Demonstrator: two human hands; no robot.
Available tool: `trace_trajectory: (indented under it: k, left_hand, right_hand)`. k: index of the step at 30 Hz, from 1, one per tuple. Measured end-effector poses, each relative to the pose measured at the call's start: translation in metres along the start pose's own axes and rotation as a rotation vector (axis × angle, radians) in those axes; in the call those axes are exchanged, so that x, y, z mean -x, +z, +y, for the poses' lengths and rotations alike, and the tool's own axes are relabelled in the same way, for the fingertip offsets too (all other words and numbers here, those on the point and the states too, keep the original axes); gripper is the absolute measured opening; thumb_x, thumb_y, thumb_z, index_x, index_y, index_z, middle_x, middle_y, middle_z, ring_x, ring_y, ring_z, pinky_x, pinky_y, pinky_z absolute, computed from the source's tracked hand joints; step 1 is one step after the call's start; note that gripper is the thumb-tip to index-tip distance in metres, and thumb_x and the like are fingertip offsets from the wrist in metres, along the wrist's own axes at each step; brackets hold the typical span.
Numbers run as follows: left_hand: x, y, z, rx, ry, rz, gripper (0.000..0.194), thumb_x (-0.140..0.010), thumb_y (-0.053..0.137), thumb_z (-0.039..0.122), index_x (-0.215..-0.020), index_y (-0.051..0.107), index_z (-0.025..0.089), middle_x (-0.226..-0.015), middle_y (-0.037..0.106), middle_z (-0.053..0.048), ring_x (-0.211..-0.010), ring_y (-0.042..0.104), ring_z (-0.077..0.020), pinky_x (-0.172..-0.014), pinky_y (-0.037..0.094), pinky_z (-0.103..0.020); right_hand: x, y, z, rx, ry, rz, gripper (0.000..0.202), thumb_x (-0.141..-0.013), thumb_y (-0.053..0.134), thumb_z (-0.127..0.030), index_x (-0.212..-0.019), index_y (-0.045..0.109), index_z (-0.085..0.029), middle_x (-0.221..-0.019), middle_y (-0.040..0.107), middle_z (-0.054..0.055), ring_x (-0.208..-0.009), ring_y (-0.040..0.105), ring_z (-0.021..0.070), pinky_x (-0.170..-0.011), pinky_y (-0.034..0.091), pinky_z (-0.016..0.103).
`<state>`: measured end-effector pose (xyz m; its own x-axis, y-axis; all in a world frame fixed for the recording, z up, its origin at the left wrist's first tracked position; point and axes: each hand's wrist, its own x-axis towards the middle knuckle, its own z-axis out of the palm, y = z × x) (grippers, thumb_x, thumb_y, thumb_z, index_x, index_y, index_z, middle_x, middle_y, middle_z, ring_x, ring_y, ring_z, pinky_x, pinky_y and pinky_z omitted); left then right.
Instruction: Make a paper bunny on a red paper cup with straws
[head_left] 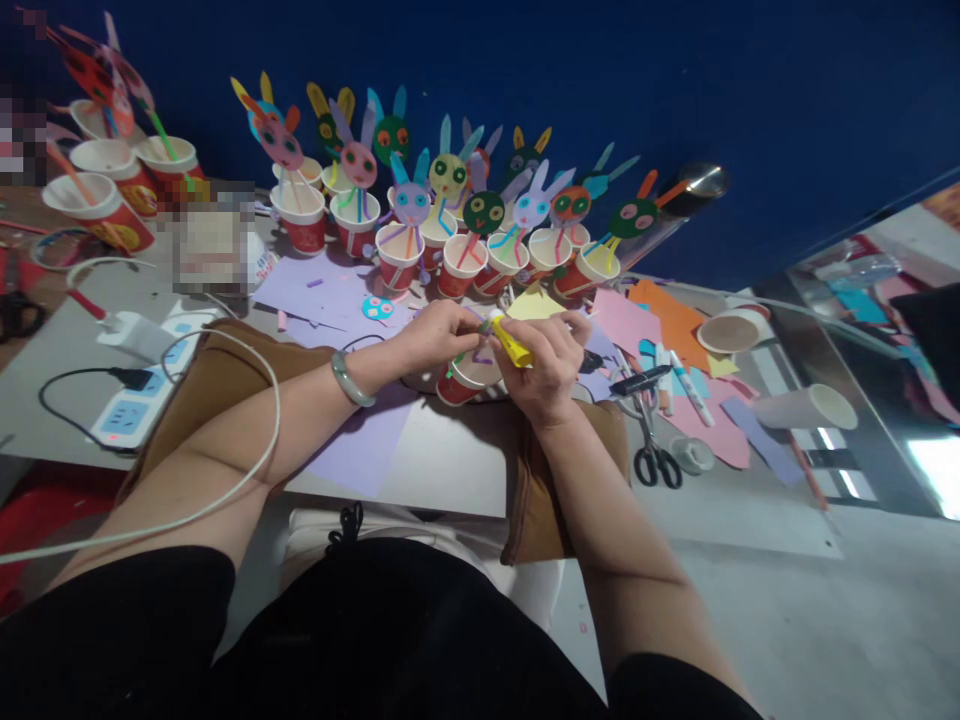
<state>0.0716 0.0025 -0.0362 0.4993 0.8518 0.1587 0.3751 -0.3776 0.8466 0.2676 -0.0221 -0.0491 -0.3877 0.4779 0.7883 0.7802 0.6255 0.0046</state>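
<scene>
In my right hand (549, 368) is a small yellow tube with a white tip (514, 343), which looks like a glue tube. The tip points left, toward the fingertips of my left hand (439, 337). Those fingertips are pinched together over a red paper cup (457, 388); what they hold is too small and hidden to make out. Purple and green strips show at the cup's mouth, partly covered by my hands. Beside my left hand, a round blue paper face (377, 308) lies on purple paper (360, 440).
Several red cups with paper rabbit figures (484, 212) stand along the blue wall. At right lie scissors (652, 450), a black marker (640, 380), a tape roll (691, 455), coloured paper (671, 320) and cups. A power strip (139, 400) and a white cable (271, 400) are at left.
</scene>
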Motion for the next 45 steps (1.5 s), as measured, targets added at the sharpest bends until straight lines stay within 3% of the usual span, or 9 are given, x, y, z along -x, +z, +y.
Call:
trace_trajectory:
  k: [5,11,15,19,25,29,34,40,45]
  left_hand:
    - [0.0,0.0,-0.003,0.016,0.019,0.006,0.035,-0.079,0.062,0.032,-0.053,0.044,0.017,-0.052,0.033,0.005,-0.056,0.032,-0.0086,-0.054,0.02,-0.026]
    - [-0.003,0.0,-0.007,0.033,0.004,-0.007,0.023,-0.078,0.061,0.028,-0.059,0.057,0.014,-0.054,0.044,0.004,-0.057,0.038,-0.0089,-0.055,0.025,-0.024]
    - [-0.001,0.0,-0.004,0.034,0.007,-0.012,0.033,-0.08,0.063,0.032,-0.055,0.048,0.016,-0.052,0.036,0.005,-0.056,0.033,-0.0085,-0.054,0.021,-0.025]
    - [-0.001,0.0,-0.002,0.043,-0.014,-0.005,0.034,-0.079,0.063,0.029,-0.053,0.044,0.016,-0.052,0.034,0.006,-0.056,0.032,-0.0083,-0.054,0.021,-0.025]
    - [-0.002,0.0,-0.002,0.041,-0.021,-0.014,0.019,-0.076,0.059,0.024,-0.06,0.058,0.014,-0.055,0.045,0.004,-0.058,0.039,-0.0091,-0.056,0.025,-0.024]
    - [0.0,-0.001,-0.002,0.033,0.003,-0.013,0.034,-0.08,0.062,0.032,-0.054,0.047,0.016,-0.052,0.034,0.005,-0.057,0.032,-0.0085,-0.055,0.02,-0.025]
    - [-0.002,0.0,-0.004,0.036,-0.004,-0.007,0.029,-0.078,0.061,0.028,-0.055,0.05,0.015,-0.052,0.038,0.005,-0.056,0.035,-0.0085,-0.055,0.022,-0.025]
    - [-0.002,0.0,-0.005,0.071,0.018,-0.033,0.036,-0.077,0.062,0.036,-0.054,0.043,0.017,-0.054,0.031,0.005,-0.057,0.03,-0.0085,-0.055,0.018,-0.026]
    - [-0.003,-0.004,-0.004,0.077,0.035,-0.032,0.043,-0.076,0.062,0.037,-0.051,0.032,0.019,-0.056,0.023,0.005,-0.057,0.025,-0.008,-0.056,0.015,-0.028]
  right_hand:
    - [0.0,-0.004,0.002,-0.001,0.006,0.102,0.02,-0.096,0.056,-0.04,-0.099,0.067,-0.023,-0.081,0.072,0.003,-0.07,0.062,0.0184,-0.089,0.041,0.042]
    - [0.001,-0.001,-0.002,-0.028,-0.037,-0.035,0.018,-0.094,0.06,-0.04,-0.095,0.067,-0.024,-0.076,0.07,0.0,-0.068,0.06,0.0171,-0.091,0.04,0.041]
    - [0.002,0.0,0.003,0.009,0.088,0.072,0.019,-0.096,0.057,-0.039,-0.1,0.066,-0.023,-0.084,0.072,0.003,-0.073,0.062,0.0192,-0.091,0.039,0.043]
    - [0.0,-0.003,0.001,-0.051,-0.003,0.142,0.018,-0.096,0.058,-0.038,-0.099,0.066,-0.022,-0.08,0.071,0.002,-0.07,0.06,0.0177,-0.087,0.041,0.041]
    - [-0.003,-0.002,-0.003,-0.021,-0.055,0.004,0.016,-0.098,0.059,-0.037,-0.104,0.068,-0.025,-0.084,0.073,0.001,-0.074,0.063,0.0165,-0.09,0.04,0.039]
    - [-0.003,-0.003,0.0,-0.031,0.053,0.168,0.014,-0.097,0.059,-0.033,-0.105,0.065,-0.023,-0.086,0.074,0.003,-0.075,0.065,0.0183,-0.089,0.042,0.04]
    - [-0.001,-0.004,-0.003,-0.149,-0.104,0.079,0.012,-0.094,0.061,-0.034,-0.101,0.064,-0.024,-0.078,0.071,-0.001,-0.068,0.062,0.0167,-0.088,0.043,0.039]
    - [0.001,-0.003,0.009,0.067,0.248,0.064,0.028,-0.1,0.049,-0.041,-0.108,0.066,-0.021,-0.093,0.073,0.008,-0.082,0.065,0.0224,-0.095,0.04,0.046]
    - [-0.003,-0.018,0.004,0.16,0.253,-0.044,0.03,-0.101,0.047,-0.038,-0.115,0.068,-0.021,-0.099,0.072,0.009,-0.087,0.064,0.0226,-0.095,0.039,0.044]
